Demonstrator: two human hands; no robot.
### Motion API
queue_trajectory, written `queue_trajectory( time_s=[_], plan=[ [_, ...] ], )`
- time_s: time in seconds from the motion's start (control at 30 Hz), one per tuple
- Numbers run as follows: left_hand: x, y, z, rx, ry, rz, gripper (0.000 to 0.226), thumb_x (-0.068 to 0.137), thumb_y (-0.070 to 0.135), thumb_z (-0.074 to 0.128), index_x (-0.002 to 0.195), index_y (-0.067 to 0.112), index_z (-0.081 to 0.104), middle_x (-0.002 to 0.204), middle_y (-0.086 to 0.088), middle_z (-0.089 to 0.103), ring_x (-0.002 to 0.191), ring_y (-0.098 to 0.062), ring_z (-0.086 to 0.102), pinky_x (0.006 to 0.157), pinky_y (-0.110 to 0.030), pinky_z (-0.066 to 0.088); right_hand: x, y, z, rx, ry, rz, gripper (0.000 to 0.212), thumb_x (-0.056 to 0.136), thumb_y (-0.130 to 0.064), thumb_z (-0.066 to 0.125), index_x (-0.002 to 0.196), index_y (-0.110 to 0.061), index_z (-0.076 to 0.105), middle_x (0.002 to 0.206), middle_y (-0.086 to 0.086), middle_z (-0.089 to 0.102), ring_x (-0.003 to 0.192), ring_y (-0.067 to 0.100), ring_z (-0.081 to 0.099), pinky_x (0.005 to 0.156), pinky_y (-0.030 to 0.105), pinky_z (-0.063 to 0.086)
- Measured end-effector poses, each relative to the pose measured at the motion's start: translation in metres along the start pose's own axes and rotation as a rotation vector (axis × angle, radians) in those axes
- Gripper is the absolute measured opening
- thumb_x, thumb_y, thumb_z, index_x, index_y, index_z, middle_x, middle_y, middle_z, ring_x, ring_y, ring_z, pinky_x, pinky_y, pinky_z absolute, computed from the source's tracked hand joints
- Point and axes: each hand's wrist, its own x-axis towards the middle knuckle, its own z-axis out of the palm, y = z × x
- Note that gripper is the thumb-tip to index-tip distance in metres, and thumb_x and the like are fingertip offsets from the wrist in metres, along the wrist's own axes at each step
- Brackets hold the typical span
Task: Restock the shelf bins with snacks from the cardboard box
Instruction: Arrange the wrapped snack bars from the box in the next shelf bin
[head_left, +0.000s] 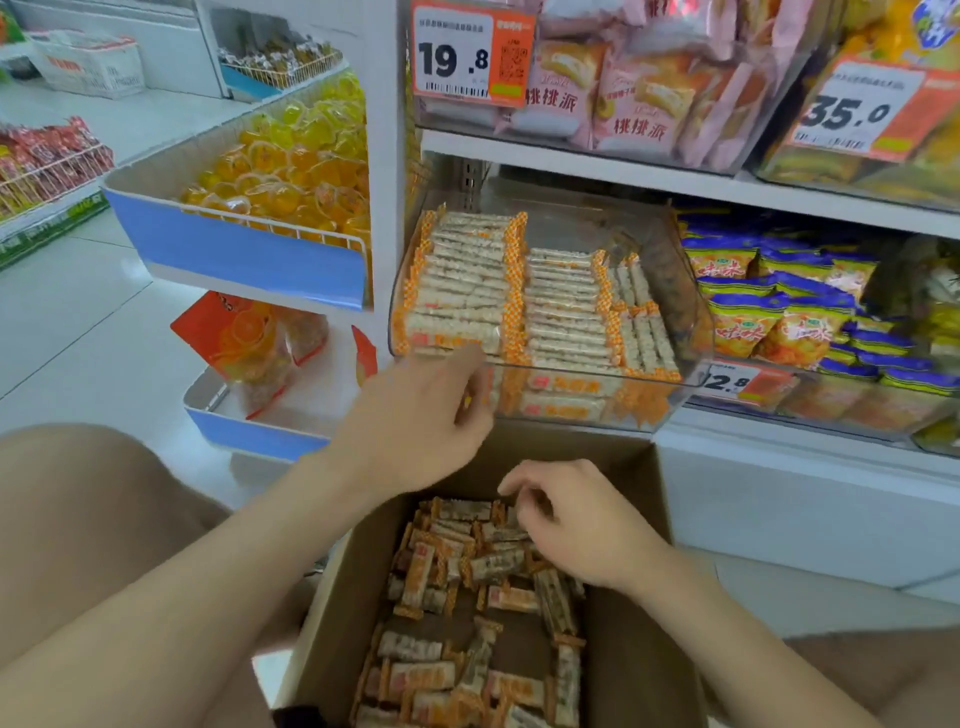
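An open cardboard box (347, 608) stands below me, holding several loose snack bars (431, 670) in white wrappers with orange checked ends. On the shelf above it, a clear plastic bin (680, 291) holds neat rows of the same bars (467, 280); the rows fill its left and middle, and its back right is bare. My left hand (410, 426) hovers at the bin's front left edge, fingers loosely curled, with nothing visible in them. My right hand (582, 525) reaches into the far end of the box, its curled fingertips pinching a bar there.
Left of the bin, a blue-fronted wire shelf (244, 254) holds yellow jelly cups. A bin of blue and yellow snack bags (769, 306) sits to the right. Pink pastry packs (634, 104) fill the shelf above. My knees flank the box.
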Motion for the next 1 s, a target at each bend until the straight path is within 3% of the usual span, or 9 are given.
queue_trajectory(
  time_s=[0.07,0.13,0.2,0.27,0.47,0.63,0.73,0.87,1.0],
  plan=[
    [-0.014,0.005,0.032,0.056,-0.339,-0.021,0.012,0.099,0.035,0.052,0.088,0.031,0.052,0.074,0.008,0.059,0.068,-0.015,0.059,0.062,-0.040,0.056,-0.005,0.029,0.014,-0.010,-0.287,0.093,0.033,0.104,-0.018,0.054,0.133,-0.026,0.068,0.081,-0.026,0.061,0.068,-0.010,0.061,0.062,0.009,0.044],
    [-0.023,0.006,0.069,0.156,-0.653,-0.052,0.014,0.101,0.036,0.052,0.091,0.027,0.059,0.089,0.004,0.063,0.080,-0.020,0.063,0.072,-0.041,0.058,-0.005,0.060,0.034,-0.013,-0.427,0.214,0.032,0.101,-0.021,0.057,0.130,-0.023,0.070,0.096,-0.015,0.071,0.083,-0.002,0.067,0.075,0.023,0.058],
    [-0.033,0.000,0.109,0.187,-0.844,-0.091,0.013,0.103,0.033,0.055,0.104,0.022,0.064,0.103,-0.002,0.066,0.091,-0.024,0.066,0.080,-0.042,0.059,-0.005,0.084,0.061,-0.013,-0.489,0.327,0.027,0.097,-0.021,0.059,0.118,-0.017,0.076,0.109,0.001,0.075,0.100,0.018,0.071,0.090,0.039,0.061],
    [-0.048,-0.009,0.151,0.172,-0.958,-0.144,0.022,0.104,0.031,0.057,0.120,0.018,0.065,0.114,-0.005,0.067,0.100,-0.025,0.066,0.084,-0.040,0.058,-0.010,0.100,0.089,0.015,-0.540,0.393,0.020,0.095,-0.024,0.061,0.105,-0.017,0.078,0.114,0.004,0.072,0.108,0.022,0.067,0.097,0.042,0.058],
    [-0.106,-0.044,0.247,0.000,-1.148,-0.364,0.024,0.103,0.032,0.059,0.119,0.016,0.064,0.114,-0.007,0.066,0.099,-0.024,0.064,0.086,-0.039,0.057,-0.017,0.125,0.174,0.029,-0.789,0.493,0.029,0.099,-0.030,0.065,0.122,-0.012,0.066,0.118,0.011,0.066,0.107,0.030,0.067,0.086,0.039,0.058],
    [-0.125,-0.055,0.301,-0.135,-1.174,-0.457,0.040,0.095,0.024,0.072,0.132,0.020,0.058,0.129,-0.006,0.061,0.111,-0.026,0.062,0.094,-0.040,0.056,-0.008,0.134,0.214,0.061,-0.783,0.575,0.010,0.104,-0.022,0.056,0.104,-0.013,0.053,0.094,0.004,0.050,0.077,0.018,0.050,0.060,0.029,0.039],
    [-0.135,-0.054,0.327,-0.166,-1.295,-0.374,0.059,0.091,0.018,0.076,0.144,0.031,0.053,0.150,-0.007,0.042,0.129,-0.031,0.052,0.106,-0.042,0.050,-0.007,0.145,0.233,0.064,-0.828,0.557,0.019,0.103,-0.021,0.057,0.120,-0.012,0.054,0.112,0.012,0.057,0.094,0.026,0.056,0.075,0.035,0.044],
    [-0.145,-0.060,0.343,-0.121,-1.330,-0.394,0.060,0.082,0.026,0.087,0.136,0.029,0.059,0.167,-0.009,0.010,0.145,-0.039,0.039,0.114,-0.038,0.045,-0.006,0.155,0.246,0.118,-0.828,0.589,0.032,0.101,-0.021,0.062,0.130,-0.011,0.055,0.124,0.012,0.060,0.103,0.029,0.058,0.080,0.035,0.045],
    [-0.147,-0.065,0.337,-0.175,-1.172,-0.540,0.054,0.078,0.021,0.089,0.119,0.025,0.053,0.157,-0.005,0.020,0.132,-0.036,0.049,0.103,-0.038,0.049,0.000,0.161,0.260,0.178,-0.809,0.658,0.065,0.098,-0.018,0.065,0.156,-0.013,0.037,0.148,0.013,0.049,0.129,0.033,0.053,0.100,0.040,0.050]
  ],
)
